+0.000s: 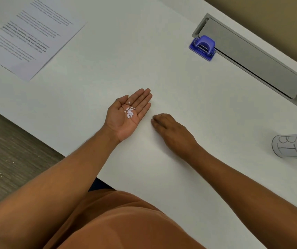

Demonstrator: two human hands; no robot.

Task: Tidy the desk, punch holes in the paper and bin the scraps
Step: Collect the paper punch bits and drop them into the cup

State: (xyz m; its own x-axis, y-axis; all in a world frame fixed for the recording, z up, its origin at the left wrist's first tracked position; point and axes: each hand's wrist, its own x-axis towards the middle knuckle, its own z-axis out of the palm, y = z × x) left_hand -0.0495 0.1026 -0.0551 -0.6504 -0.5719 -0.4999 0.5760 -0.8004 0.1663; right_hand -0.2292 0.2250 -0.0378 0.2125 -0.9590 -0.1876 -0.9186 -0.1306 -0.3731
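Broadly, the white surface [108, 69] fills most of the frame, with a strip of wood-look floor at the lower left and a tan wall at the upper right. A long grey cable hatch [252, 56] is set into the surface, running from the upper middle down toward the right edge. At the upper left lies the printed paper [29, 36], flat and well apart from everything else. The bin [291, 146], a small cup labelled by hand with a purple rim, sits at the right edge, partly cut off by the frame. The blue hole punch [203, 47] stands at the near end of the hatch, touching its frame. Near the centre, the left hand [128, 114] rests palm up with its fingers [142, 97] spread flat and wide, cradling a small heap of scraps [130, 112], the punched paper dots. Just beside it, the right hand [171, 128] lies palm down on the surface, its fingers loosely curled and holding nothing that can be seen. What matters for the coming move is that the bin lies to the right of the loaded palm and slightly lower in the frame, beyond the right hand, so the left hand would probably have to cross over that hand to tip the dots in, staying level on the way so none slide off.
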